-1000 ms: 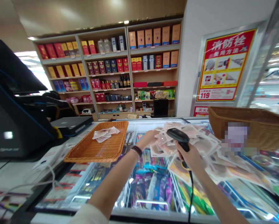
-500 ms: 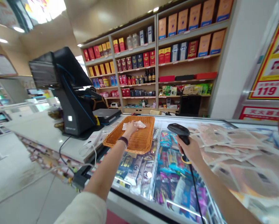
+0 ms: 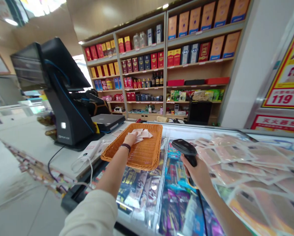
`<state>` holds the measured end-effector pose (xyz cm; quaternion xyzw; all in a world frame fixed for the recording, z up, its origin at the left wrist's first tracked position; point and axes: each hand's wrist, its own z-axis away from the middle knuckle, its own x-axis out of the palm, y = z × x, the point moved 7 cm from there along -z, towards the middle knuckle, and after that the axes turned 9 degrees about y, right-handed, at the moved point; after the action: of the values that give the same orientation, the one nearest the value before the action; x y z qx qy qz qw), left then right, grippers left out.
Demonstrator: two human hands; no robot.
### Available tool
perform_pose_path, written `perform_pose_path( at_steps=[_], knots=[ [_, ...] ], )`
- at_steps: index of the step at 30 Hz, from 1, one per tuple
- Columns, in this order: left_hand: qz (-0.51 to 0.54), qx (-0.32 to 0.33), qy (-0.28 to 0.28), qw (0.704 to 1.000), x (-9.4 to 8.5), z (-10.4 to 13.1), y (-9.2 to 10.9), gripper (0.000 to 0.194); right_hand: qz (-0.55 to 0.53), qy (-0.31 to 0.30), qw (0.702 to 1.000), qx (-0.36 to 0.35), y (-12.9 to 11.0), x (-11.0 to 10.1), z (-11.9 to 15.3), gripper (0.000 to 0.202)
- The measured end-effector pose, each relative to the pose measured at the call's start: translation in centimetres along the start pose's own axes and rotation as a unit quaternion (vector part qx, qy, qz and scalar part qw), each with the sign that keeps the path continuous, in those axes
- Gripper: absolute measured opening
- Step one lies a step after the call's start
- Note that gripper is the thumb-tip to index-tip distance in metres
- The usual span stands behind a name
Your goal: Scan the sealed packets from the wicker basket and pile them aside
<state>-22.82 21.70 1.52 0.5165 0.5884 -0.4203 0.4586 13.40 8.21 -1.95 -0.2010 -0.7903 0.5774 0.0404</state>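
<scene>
An orange wicker basket (image 3: 147, 157) rests on the glass top of a display freezer. Inside it, near its far left part, lie several small white packets (image 3: 144, 133). My left hand (image 3: 131, 139), with a dark beaded bracelet at the wrist, reaches into the basket and its fingers are closed on the white packets. My right hand (image 3: 193, 168) is wrapped round the handle of a black barcode scanner (image 3: 185, 147), held above the glass to the right of the basket. The scanner's black cable hangs down below the hand.
A black register with screens (image 3: 68, 111) and a flat grey device (image 3: 107, 121) stand on the counter at the left. Flat clear packages (image 3: 250, 157) cover the right of the freezer. Shelves of boxes stand behind.
The camera view has shifted slightly. The white packets now appear more spread out beside my left hand. The scanner in my right hand has moved a little left and down.
</scene>
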Motion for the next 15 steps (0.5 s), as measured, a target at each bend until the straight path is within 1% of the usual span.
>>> perform_pose_path(
  at_steps=[2, 6, 9, 12, 14, 15],
  knots=[
    [-0.019, 0.013, 0.008, 1.0, -0.7, 0.2, 0.5, 0.039, 0.021, 0.003, 1.0, -0.007, -0.3, 0.0, 0.1, 0.05],
    [-0.04, 0.046, -0.003, 0.998, -1.8, 1.5, 2.2, 0.036, 0.046, -0.017, 0.999, -0.004, -1.3, 0.1, 0.2, 0.05],
    [-0.038, 0.065, -0.004, 0.997, -1.9, 3.5, 4.3, 0.039, 0.043, -0.019, 0.999, -0.001, -1.5, 0.0, 0.2, 0.05],
    [-0.03, 0.09, -0.021, 0.995, -1.6, 5.5, 6.6, 0.035, 0.035, -0.012, 0.999, 0.003, -1.2, -0.1, 0.1, 0.049],
    [-0.025, 0.1, -0.037, 0.994, -1.7, 6.2, 7.5, 0.031, 0.033, -0.01, 0.999, 0.0, -0.9, -0.1, 0.0, 0.048],
    [-0.019, 0.095, -0.036, 0.995, -1.9, 6.3, 7.6, 0.029, 0.033, -0.009, 0.999, -0.003, -0.9, -0.2, 0.0, 0.048]
  ],
)
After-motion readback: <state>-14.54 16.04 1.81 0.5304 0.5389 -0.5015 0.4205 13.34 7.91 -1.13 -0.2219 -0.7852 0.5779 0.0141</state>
